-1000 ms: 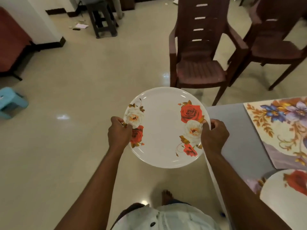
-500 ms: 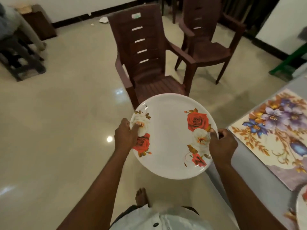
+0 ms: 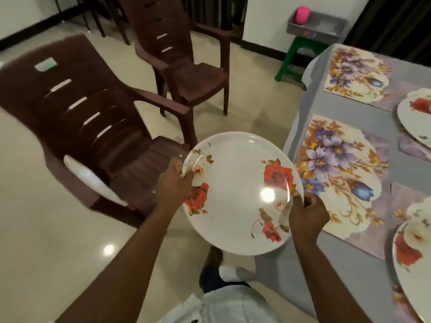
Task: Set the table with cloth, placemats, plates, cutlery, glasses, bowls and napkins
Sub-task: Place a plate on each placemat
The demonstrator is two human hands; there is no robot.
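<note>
I hold the plate (image 3: 235,194) face up by its rim, left hand (image 3: 173,183) gripping at nine o'clock, right hand (image 3: 306,214) at four, beside the mat (image 3: 345,183) at three o'clock.

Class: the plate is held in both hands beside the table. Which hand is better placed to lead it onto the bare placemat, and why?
Probably the right hand: it grips the plate rim nearest the bare placemat; the left hand holds the far rim.

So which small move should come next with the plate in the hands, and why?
Probably carry the plate, gripped by the left hand and right hand, rightward over the bare placemat: it holds no plate, while neighbouring mats do.
</note>
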